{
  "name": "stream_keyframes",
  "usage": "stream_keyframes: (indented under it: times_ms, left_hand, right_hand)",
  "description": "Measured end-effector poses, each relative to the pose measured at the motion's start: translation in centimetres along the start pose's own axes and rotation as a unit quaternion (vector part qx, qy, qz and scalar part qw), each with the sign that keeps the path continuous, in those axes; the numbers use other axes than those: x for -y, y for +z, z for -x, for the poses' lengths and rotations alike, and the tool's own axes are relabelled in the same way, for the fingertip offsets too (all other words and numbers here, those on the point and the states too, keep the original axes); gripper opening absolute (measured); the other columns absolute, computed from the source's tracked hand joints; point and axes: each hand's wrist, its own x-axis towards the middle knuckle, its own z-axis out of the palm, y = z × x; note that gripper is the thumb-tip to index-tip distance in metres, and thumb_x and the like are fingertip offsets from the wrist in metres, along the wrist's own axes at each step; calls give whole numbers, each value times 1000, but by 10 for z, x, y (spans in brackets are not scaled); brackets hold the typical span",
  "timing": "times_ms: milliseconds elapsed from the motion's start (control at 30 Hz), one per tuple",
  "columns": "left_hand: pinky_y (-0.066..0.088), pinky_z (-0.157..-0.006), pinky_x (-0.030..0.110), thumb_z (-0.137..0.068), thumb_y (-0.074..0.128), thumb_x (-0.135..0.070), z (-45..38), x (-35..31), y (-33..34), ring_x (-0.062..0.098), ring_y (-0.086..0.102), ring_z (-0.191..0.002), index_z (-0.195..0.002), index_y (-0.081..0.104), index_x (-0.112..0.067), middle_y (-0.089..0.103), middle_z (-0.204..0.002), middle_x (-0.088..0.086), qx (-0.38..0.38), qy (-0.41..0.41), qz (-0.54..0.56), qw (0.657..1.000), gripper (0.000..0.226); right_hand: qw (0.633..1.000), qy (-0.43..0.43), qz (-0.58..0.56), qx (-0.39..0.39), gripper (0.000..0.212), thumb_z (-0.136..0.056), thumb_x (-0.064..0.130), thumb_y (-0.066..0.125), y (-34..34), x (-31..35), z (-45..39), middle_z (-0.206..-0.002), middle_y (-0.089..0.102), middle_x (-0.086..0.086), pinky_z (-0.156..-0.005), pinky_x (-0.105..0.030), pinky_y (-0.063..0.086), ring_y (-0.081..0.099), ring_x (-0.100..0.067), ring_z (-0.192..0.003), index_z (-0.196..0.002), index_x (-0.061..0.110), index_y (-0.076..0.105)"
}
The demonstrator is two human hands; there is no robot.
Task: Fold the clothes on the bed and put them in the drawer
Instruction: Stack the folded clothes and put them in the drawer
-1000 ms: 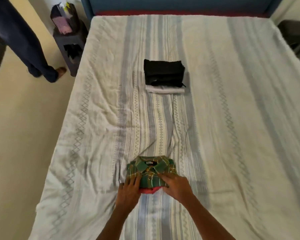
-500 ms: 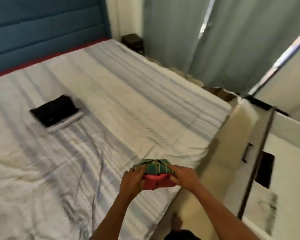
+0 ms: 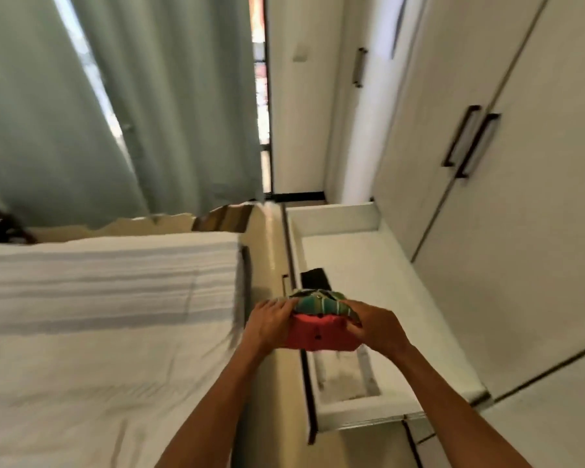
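Observation:
Both my hands carry a small stack of folded clothes in the air: a green checked shirt (image 3: 321, 304) on top of a red garment (image 3: 318, 336). My left hand (image 3: 271, 320) grips the stack's left end and my right hand (image 3: 374, 327) grips its right end. The stack hangs over the front edge of an open white drawer (image 3: 362, 265), which is pulled out from the wardrobe base. A dark folded item (image 3: 314, 280) lies inside the drawer, just beyond the stack. The bed (image 3: 98, 298) with its striped sheet is on my left.
White wardrobe doors (image 3: 507, 184) with dark handles stand on the right behind the drawer. Grey-green curtains (image 3: 132, 106) hang beyond the bed. A narrow strip of beige floor (image 3: 267, 251) runs between bed and drawer. A dark object (image 3: 0, 228) sits at the far left.
I have lifted the stack off the bed and turned right. The stack has gone from above the bed's edge to above the open drawer, with both hands still gripping it.

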Motion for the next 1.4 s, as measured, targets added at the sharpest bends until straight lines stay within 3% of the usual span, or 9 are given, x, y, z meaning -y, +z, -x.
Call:
stream_keyframes:
  times_ms: [167,467,733,900,1000,1067,1133,1267,1400]
  left_hand:
    - [52,-92,44,-101,42,-35,-116,-74,29,26,62,-116,-149,36,-31,58,-139,-1,74,106,-5,992,48]
    - [53,-88,42,-105,35,-31,-227,-142,95,25,62,-116,-148,35,-32,59,-137,-2,165,244,-96,951,42]
    - [48,-99,46,-104,37,-34,-325,-160,168,28,53,-126,-151,28,-33,50,-145,1,264,322,-57,907,48]
    - [49,-102,43,-92,24,-49,-380,-177,237,24,55,-122,-148,36,-28,49,-142,4,286,392,65,872,61]
    - [53,-98,41,-93,46,-42,-403,-190,284,23,56,-120,-150,30,-31,47,-142,2,297,435,88,845,61]
    - [53,-98,44,-91,57,-19,-409,-201,302,27,51,-127,-150,32,-26,43,-147,4,295,457,107,833,65]
    - [52,-99,48,-89,57,0,-406,-210,309,35,44,-133,-142,44,-16,42,-147,11,279,459,123,834,57]
    - [52,-101,46,-87,63,4,-413,-218,337,33,42,-135,-133,49,-10,41,-145,14,249,511,142,810,50]
    - [32,-111,39,-89,61,7,-407,-198,372,37,26,-146,-147,40,-6,28,-157,20,281,523,122,796,64]
  right_hand:
    - [992,109,-56,38,54,-90,45,59,-19,-111,26,-125,69,12,-84,-32,53,67,-17,-104,-143,43,48]
    - [953,221,-156,137,72,-91,37,59,14,-194,57,-124,68,-6,-80,-34,50,66,-29,-104,-155,37,26]
    - [900,412,-124,68,68,-94,35,51,77,-223,35,-132,62,-4,-88,-39,51,63,-31,-112,-156,35,24]
    - [813,557,-163,-34,67,-99,30,50,117,-230,10,-133,63,-8,-99,-43,52,64,-30,-114,-158,38,19]
    - [775,609,-150,-78,61,-101,27,52,138,-238,7,-139,57,-10,-102,-43,50,61,-31,-117,-157,31,27]
    - [762,630,-112,-104,59,-98,25,60,153,-238,4,-141,55,-11,-95,-44,55,61,-34,-118,-152,23,37]
    - [757,640,-75,-104,60,-93,23,68,168,-239,7,-145,53,-11,-89,-48,59,56,-38,-128,-147,20,41]
    - [732,670,-31,-122,61,-85,16,75,190,-249,13,-148,51,-12,-78,-46,61,44,-43,-138,-137,18,45]
    - [710,703,-28,-35,58,-81,18,78,215,-250,4,-146,51,-14,-87,-51,59,46,-43,-136,-132,15,50]
